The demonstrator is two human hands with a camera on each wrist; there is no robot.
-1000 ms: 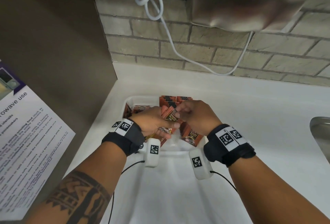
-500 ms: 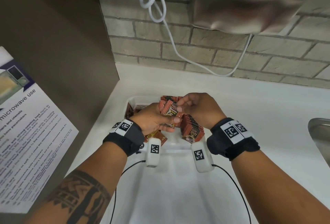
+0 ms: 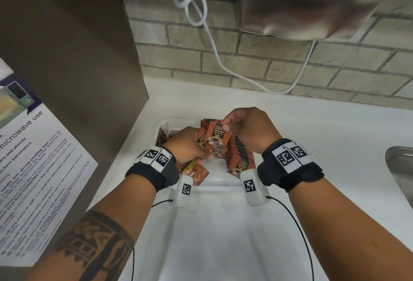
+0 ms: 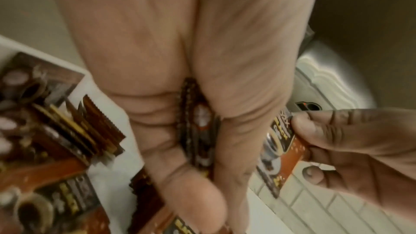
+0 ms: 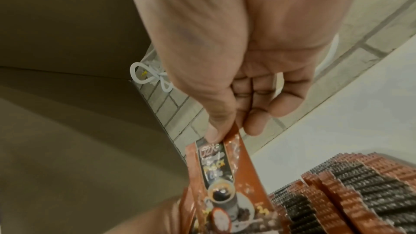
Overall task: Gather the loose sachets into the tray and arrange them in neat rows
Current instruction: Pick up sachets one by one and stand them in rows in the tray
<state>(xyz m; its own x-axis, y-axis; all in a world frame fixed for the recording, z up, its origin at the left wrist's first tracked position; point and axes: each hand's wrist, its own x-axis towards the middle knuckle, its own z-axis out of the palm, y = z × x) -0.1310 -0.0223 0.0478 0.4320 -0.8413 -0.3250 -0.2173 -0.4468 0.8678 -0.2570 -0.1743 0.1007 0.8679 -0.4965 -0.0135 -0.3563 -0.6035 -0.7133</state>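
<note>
A white tray sits on the counter and holds orange-brown coffee sachets. A neat upright row of sachets runs along its right side, seen close as the row. My left hand grips a small bundle of sachets above the tray's middle. My right hand pinches the top edge of one sachet between thumb and fingers, lifting it from that bundle; it shows as the pinched sachet. Loose sachets lie at the tray's front left, with the loose pile under the left hand.
A brown cabinet side with a microwave notice stands at left. A brick wall with a white cable and a metal hand dryer is behind. A steel sink edges the right.
Both hands rose slightly over the tray. The right hand has drawn one sachet upward out of the left hand's bundle, so its front face now shows.
</note>
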